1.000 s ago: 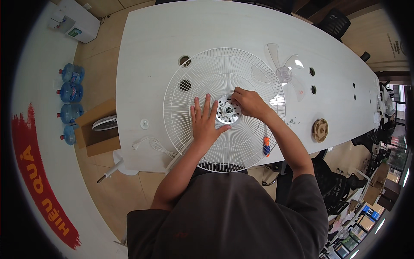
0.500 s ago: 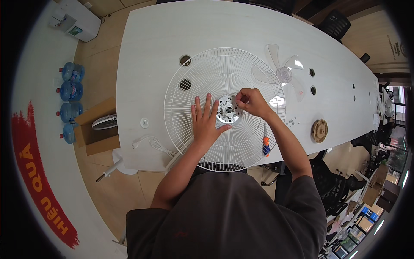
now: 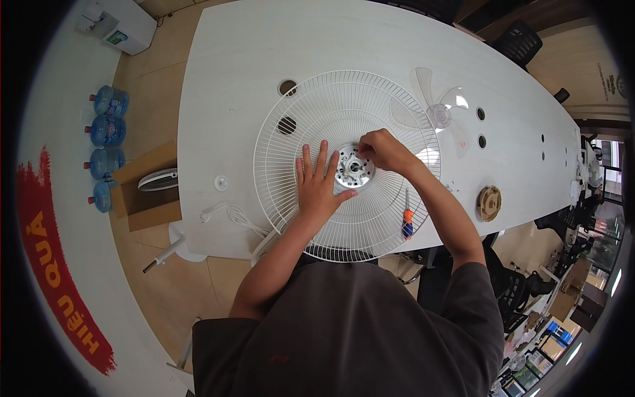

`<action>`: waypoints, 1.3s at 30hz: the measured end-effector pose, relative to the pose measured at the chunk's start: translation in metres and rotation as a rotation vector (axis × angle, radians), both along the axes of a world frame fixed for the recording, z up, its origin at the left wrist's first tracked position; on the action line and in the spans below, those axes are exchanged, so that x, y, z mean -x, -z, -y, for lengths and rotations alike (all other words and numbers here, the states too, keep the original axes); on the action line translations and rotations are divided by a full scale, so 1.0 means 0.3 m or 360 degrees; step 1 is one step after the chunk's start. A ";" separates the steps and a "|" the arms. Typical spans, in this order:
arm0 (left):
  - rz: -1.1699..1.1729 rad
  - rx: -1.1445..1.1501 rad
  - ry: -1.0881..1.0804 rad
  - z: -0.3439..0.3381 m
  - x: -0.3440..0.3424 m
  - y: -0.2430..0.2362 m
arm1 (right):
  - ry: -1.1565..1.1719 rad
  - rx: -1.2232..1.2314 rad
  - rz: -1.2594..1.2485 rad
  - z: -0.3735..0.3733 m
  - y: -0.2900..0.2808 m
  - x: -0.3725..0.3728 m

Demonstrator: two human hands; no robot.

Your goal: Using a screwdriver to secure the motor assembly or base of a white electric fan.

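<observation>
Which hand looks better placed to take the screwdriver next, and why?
Probably the right hand: the screwdriver lies toward that side, while the left hand is spread on the fan guard, mostly left of centre.

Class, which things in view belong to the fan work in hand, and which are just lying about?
Likely belonging:
white wire grille, under the spread left hand
silvery hub, at the right hand
clear fan blade
orange-and-blue screwdriver

Probably just lying about:
blue water bottles, off to the left
black chair, beyond the table

Right fingers (image 3: 368,143) hide part of hub (image 3: 355,169); fingertip contact unclear.
</observation>
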State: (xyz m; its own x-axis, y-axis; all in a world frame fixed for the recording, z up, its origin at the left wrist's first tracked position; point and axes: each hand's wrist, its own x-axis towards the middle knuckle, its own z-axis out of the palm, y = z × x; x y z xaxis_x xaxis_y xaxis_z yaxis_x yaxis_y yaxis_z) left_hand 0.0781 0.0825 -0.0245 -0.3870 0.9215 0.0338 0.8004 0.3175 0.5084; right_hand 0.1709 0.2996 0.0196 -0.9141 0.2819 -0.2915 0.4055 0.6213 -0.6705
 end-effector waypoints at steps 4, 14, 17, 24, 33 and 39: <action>0.0022 -0.0005 -0.0010 -0.001 -0.004 -0.004 | -0.0085 -0.0207 0.0194 0.007 -0.019 0.017; 0.0080 -0.0014 -0.0018 -0.002 0.000 -0.023 | -0.0068 -0.0212 0.0030 -0.008 0.010 -0.007; 0.0084 -0.0010 -0.0014 -0.004 -0.001 -0.023 | 0.0163 0.0082 0.0068 -0.030 0.010 -0.020; 0.0085 -0.0023 -0.0015 -0.002 0.002 -0.027 | 0.0099 0.0051 -0.0118 -0.035 0.003 -0.054; 0.0075 -0.0031 -0.0010 -0.003 -0.002 -0.027 | -0.0195 -0.0318 -0.0095 -0.008 -0.002 -0.042; 0.0076 -0.0029 -0.0016 -0.002 0.000 -0.026 | -0.0195 -0.0342 -0.0058 -0.004 -0.011 -0.016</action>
